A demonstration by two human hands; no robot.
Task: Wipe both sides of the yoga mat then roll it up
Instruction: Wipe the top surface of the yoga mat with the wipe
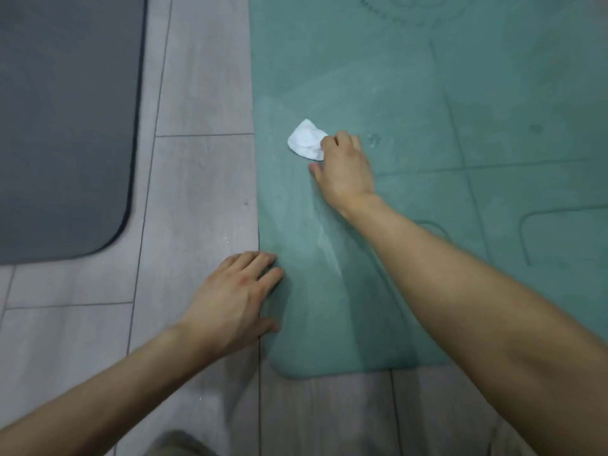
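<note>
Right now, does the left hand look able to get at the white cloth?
Probably yes: only bare green mat lies between the left hand, flat at the mat's edge, and the white cloth, though the right hand grips it.

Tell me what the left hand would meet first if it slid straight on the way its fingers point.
The left hand, fingertips on the mat edge, would cross bare mat and likely meet the right hand, which grips the cloth, near its wrist.

Grey wood-look plank floor [200, 93] with a dark grey mat [65, 126] lying at left.
</note>
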